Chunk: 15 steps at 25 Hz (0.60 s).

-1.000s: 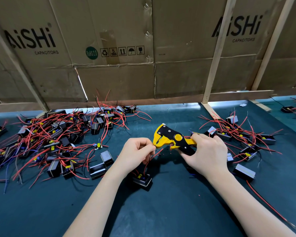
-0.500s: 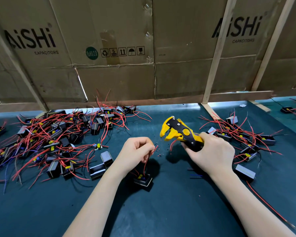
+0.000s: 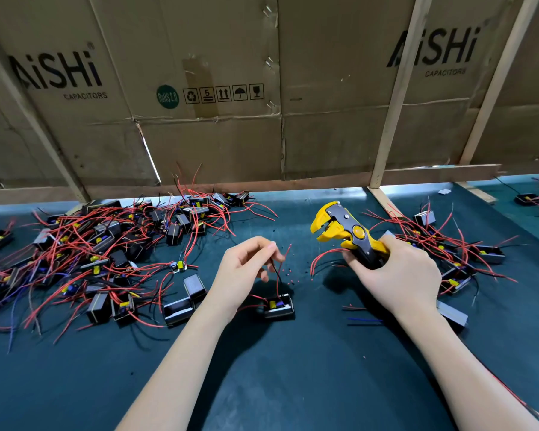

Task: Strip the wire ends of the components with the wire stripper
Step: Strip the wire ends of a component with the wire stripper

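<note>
A small black component [image 3: 278, 306] with a yellow part inside sits on the dark green mat [image 3: 293, 384] in the middle of the scene, between the two hands. Red and black wires rise from it. The left hand [image 3: 246, 269] hovers just above and to its left, fingers curled, pinching a black wire [image 3: 276, 272] between thumb and fingertips; a red wire [image 3: 285, 255] stands free just to the right of those fingers. Tiny red and dark scraps of insulation [image 3: 288, 276] are scattered on the mat around the wires.

To the right, well apart from the component, the right hand [image 3: 395, 275] grips the handles of a yellow-and-black wire stripper [image 3: 344, 233], its head raised and pointing to the far left. The stripper's jaws stand slightly parted, with nothing between them. A loose red wire [image 3: 324, 255] curves beneath the tool.

On the left lies a large heap of components [image 3: 106, 247] tangled in red wires; a smaller pile of components [image 3: 448, 244] lies on the right, behind the right hand. A few loose blue and black wire pieces [image 3: 363, 320] lie near the right wrist. Along the far edge stands a wall of cardboard sheets [image 3: 215, 88] printed "AiSHi CAPACITORS", braced by wooden slats [image 3: 395, 104].
</note>
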Available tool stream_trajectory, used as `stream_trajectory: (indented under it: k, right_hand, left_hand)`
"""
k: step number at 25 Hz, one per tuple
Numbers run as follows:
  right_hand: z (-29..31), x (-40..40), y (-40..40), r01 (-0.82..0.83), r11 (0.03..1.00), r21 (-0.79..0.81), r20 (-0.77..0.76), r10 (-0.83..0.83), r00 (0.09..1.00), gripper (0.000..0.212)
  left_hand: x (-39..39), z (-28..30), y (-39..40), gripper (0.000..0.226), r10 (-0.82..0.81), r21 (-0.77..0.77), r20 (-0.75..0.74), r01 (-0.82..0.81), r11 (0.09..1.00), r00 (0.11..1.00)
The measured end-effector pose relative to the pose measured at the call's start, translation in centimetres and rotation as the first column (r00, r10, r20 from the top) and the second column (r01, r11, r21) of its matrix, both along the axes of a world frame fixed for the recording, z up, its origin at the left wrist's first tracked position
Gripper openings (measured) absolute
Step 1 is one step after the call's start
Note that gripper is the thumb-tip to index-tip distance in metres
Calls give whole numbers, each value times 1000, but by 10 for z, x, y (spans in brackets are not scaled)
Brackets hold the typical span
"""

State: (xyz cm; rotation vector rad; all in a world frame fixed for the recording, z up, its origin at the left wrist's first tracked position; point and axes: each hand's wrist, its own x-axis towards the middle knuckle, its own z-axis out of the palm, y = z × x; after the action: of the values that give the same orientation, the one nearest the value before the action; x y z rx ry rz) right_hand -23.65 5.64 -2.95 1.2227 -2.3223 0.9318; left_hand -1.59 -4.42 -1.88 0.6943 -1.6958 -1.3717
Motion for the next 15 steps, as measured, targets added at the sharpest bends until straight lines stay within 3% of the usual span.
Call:
stream_trajectory:
  k: [5, 8, 13, 15]
  right_hand:
    - [2, 1, 3, -5, 1000, 7, 55, 4, 998, 57]
    - [4, 0, 5, -5, 1000, 15, 80, 3, 997, 58]
    - [4, 2, 6, -7, 1000, 29, 87, 5, 996, 57]
    - [4, 2, 6, -8, 1000, 29, 87, 5, 996, 56]
  left_hand:
    - [-7, 0, 0, 33, 97, 325, -210, -24, 945, 973]
    - [-13, 0, 0, 32, 170, 474, -247, -33, 880, 954]
    - [-8, -3, -1, 26, 158, 472, -140, -75, 878, 977]
    - [-7, 0, -3, 35, 130, 460, -64, -87, 883, 989]
